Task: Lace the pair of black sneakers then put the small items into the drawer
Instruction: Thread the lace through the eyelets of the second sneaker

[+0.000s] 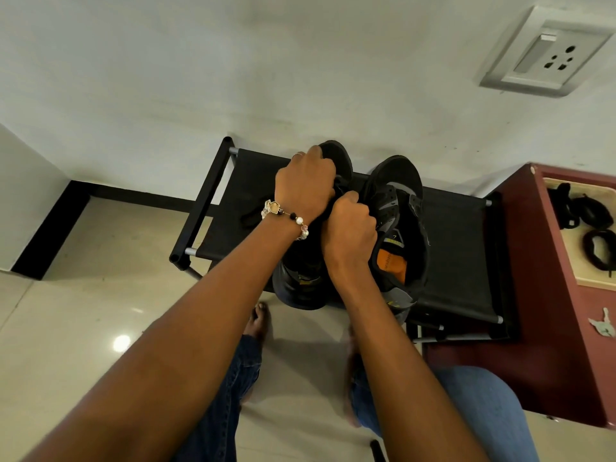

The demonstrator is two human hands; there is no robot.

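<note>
Two black sneakers stand side by side on a black fabric shoe rack (460,241). The left sneaker (303,281) is mostly hidden under my hands. My left hand (305,186), with a bead bracelet at the wrist, grips its front upper, fingers curled over the toe end. My right hand (350,228) is curled tight at the sneaker's lace area, pinching what looks like a black lace. The right sneaker (400,211) has an orange insole and an open tongue. A loose black lace (248,220) lies on the rack to the left.
A maroon cabinet (540,295) stands right of the rack, with an open wooden drawer (566,248) holding black hair ties (600,251). Keys (603,325) lie on the cabinet top. A wall socket (546,55) sits at upper right. My feet and jeans are below on the tiled floor.
</note>
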